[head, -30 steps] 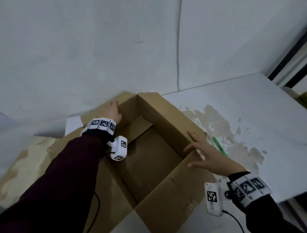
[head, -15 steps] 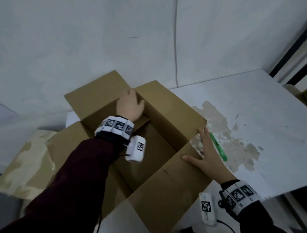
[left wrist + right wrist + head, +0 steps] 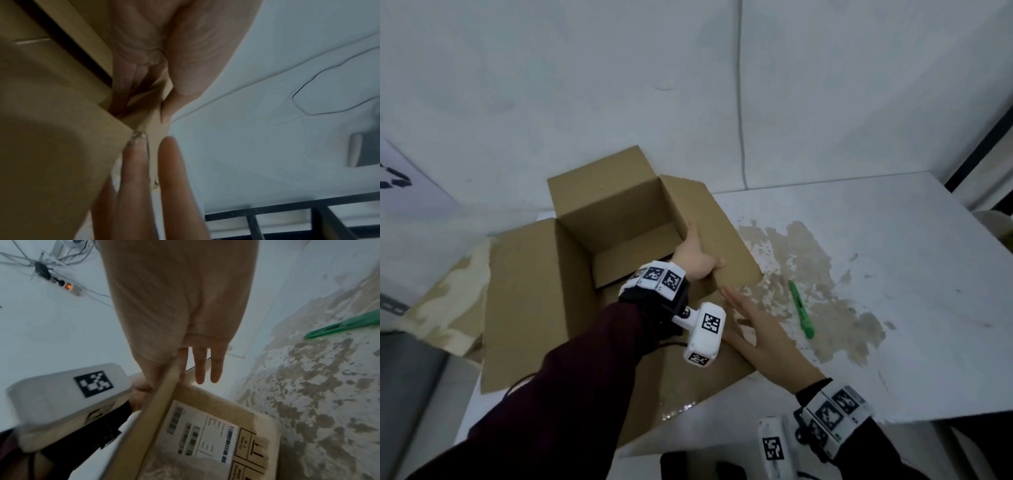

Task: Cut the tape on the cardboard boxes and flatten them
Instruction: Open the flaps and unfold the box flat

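Here the left hand (image 3: 697, 262) gripped the right-hand wall of the box (image 3: 616, 219): its fingers (image 3: 125, 76) lay inside against the cardboard and the thumb (image 3: 714, 265) curled over the top edge onto the outer face, pinching the panel between them. The left wrist view showed the same clamp from below, with the corner of the panel wedged between thumb and fingers.

Just below that thumb, the right hand (image 3: 760, 334) lay flat, its fingers (image 3: 207, 366) straight and close together, pressed against the outer side of the near panel and holding nothing. Two of its fingertips reached up to the cardboard corner beside the left thumb.

Around both hands stood the box, open at the top, its far flap upright and its left flap spread outward on the table (image 3: 893, 240). On the outer face under the right palm sat a white label (image 3: 202, 433) with barcodes, and clear tape crossed the cardboard there.

To the right of the right fingers, near but apart from them, a green knife (image 3: 802, 310) lay on a worn brown patch of the white table. Beyond the right fingers, in the wrist view, a power strip (image 3: 61, 283) with an orange light lay among cables.
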Tool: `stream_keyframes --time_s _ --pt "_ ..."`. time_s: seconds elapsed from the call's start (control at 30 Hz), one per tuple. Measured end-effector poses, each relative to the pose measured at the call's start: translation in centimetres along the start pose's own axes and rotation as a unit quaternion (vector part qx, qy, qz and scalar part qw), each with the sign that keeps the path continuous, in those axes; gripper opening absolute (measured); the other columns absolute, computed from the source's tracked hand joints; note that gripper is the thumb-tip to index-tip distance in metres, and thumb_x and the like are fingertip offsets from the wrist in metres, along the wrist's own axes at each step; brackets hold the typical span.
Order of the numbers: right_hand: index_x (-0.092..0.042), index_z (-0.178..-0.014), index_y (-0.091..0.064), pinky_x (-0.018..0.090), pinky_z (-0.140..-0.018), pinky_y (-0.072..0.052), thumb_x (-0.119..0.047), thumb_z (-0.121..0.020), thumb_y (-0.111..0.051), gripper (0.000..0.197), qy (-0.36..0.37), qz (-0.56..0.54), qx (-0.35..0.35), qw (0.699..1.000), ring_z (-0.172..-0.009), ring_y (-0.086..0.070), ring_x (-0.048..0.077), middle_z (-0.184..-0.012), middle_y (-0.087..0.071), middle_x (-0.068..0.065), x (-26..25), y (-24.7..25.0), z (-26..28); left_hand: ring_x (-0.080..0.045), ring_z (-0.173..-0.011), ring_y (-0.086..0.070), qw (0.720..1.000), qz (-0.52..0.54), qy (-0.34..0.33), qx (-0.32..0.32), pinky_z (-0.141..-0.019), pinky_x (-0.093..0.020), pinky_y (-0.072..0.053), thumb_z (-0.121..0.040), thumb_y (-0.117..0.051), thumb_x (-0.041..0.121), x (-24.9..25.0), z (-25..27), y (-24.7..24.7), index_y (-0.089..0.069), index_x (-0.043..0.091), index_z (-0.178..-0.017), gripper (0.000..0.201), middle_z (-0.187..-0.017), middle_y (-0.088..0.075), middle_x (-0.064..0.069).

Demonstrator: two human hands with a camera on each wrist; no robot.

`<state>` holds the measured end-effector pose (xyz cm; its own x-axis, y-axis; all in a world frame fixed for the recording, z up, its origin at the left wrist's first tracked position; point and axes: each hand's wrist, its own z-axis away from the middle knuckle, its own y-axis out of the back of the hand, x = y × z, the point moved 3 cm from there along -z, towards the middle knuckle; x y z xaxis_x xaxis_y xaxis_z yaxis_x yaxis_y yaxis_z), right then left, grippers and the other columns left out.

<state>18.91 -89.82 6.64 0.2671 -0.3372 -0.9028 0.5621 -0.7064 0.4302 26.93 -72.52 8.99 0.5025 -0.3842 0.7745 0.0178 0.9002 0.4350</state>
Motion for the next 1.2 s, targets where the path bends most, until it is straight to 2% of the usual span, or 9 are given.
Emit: stream_keyframes --time_s 0.13,0.27,0.37,0.5,0.6,0.7,0.77,1.0,1.2 --pt "-0.036 -0.134 -0.040 0.033 -0.108 -0.039 -0.034 -0.095 -0.047 0.039 0.007 -0.024 0.106 0.994 -0.126 -0.042 -0.003 -0.132 -0.044 -0.024 0.0 2.5 0.0 -0.021 -0.119 -0.053 0.996 0.074 -0.045 0.001 -0.101 -0.040 -0.047 -0.084 -0.069 0.007 1.6 3.1 2.9 0.002 0.023 -0.153 0.100 -0.144 -0.045 -0.005" --pt "-0.047 -0.126 -0.041 0.033 -0.113 -0.029 -0.029 -0.095 -0.051 0.037 0.067 -0.037 0.135 0.988 -0.139 -0.027 0.004 -0.134 -0.030 -0.043 -1.7 3.8 -1.3 -0.021 -0.112 -0.058 0.978 0.184 -0.093 0.004 -0.091 -0.033 -0.052 -0.090 -0.059 0.000 2.6 6.5 6.0 -0.006 0.024 -0.153 0.086 -0.132 -0.055 -0.012" --pt "-0.043 -0.127 -0.036 0.020 -0.108 -0.034 -0.016 -0.093 -0.054 0.046 0.142 -0.045 0.164 0.975 -0.132 -0.040 0.004 -0.137 -0.042 -0.020 -5.0 3.2 -2.2 -0.016 -0.097 -0.065 0.960 0.251 -0.122 -0.006 -0.076 -0.028 -0.057 -0.092 -0.055 0.000 2.0 7.9 7.4 -0.012 0.028 -0.152 0.079 -0.111 -0.066 -0.007" --pt "-0.024 -0.109 -0.041 0.015 -0.095 -0.045 0.011 -0.089 -0.049 0.041 0.178 -0.180 0.257 0.933 -0.116 -0.056 0.011 -0.123 -0.053 0.002 -7.4 3.5 -2.1 -0.020 -0.099 -0.062 0.945 0.299 -0.130 -0.010 -0.091 -0.037 -0.052 -0.093 -0.053 0.002 -1.2 9.4 8.5 -0.024 0.036 -0.145 0.068 -0.097 -0.066 -0.010" --pt "-0.012 -0.117 -0.042 -0.001 -0.088 -0.036 -0.003 -0.090 -0.056 0.031 0.127 -0.085 0.234 0.960 -0.110 -0.046 -0.013 -0.125 -0.047 0.000 -6.8 3.6 -3.0 -0.029 -0.107 -0.052 0.954 0.278 -0.113 0.005 -0.103 -0.048 -0.041 -0.090 -0.058 0.007 -3.4 10.7 8.9 -0.029 0.034 -0.147 0.069 -0.112 -0.050 -0.011" --pt "-0.018 -0.132 -0.041 0.027 -0.109 -0.032 -0.028 -0.090 -0.060 0.047 0.053 0.043 0.136 0.988 -0.131 -0.033 0.003 -0.143 -0.037 0.001 -4.7 1.6 -4.4 -0.026 -0.127 -0.050 0.971 0.154 -0.156 0.097 -0.104 -0.044 -0.045 -0.097 -0.047 0.014 -3.3 12.4 9.8 -0.030 0.040 -0.146 0.058 -0.135 -0.048 -0.001" --pt "-0.023 -0.129 -0.043 0.035 -0.110 -0.030 -0.033 -0.090 -0.060 0.043 0.045 0.039 0.134 0.989 -0.139 -0.027 0.013 -0.150 -0.030 0.003 -4.5 0.4 -4.8 -0.017 -0.141 -0.031 0.970 0.020 -0.196 0.145 -0.114 -0.036 -0.028 -0.101 -0.040 0.026 -2.1 13.9 9.9 -0.022 0.041 -0.149 0.053 -0.150 -0.032 0.008" --pt "-0.020 -0.126 -0.045 0.027 -0.106 -0.029 -0.029 -0.086 -0.065 0.045 0.047 0.016 0.165 0.985 -0.131 -0.025 0.001 -0.151 -0.029 0.001 -4.8 -0.5 -3.9 -0.008 -0.147 -0.007 0.942 -0.152 -0.211 0.212 -0.119 -0.027 -0.010 -0.099 -0.026 0.051 1.0 17.9 6.8 0.001 0.016 -0.153 0.070 -0.161 -0.006 0.003" --pt "-0.015 -0.132 -0.042 0.007 -0.095 -0.037 -0.025 -0.090 -0.060 0.047 0.077 -0.056 0.174 0.980 -0.126 -0.043 0.005 -0.140 -0.044 -0.003 -3.9 -0.9 -2.7 -0.017 -0.148 -0.001 0.908 -0.212 -0.201 0.300 -0.120 -0.034 -0.011 -0.097 -0.044 0.038 1.1 17.9 3.4 0.008 0.009 -0.152 0.081 -0.161 0.005 -0.004"
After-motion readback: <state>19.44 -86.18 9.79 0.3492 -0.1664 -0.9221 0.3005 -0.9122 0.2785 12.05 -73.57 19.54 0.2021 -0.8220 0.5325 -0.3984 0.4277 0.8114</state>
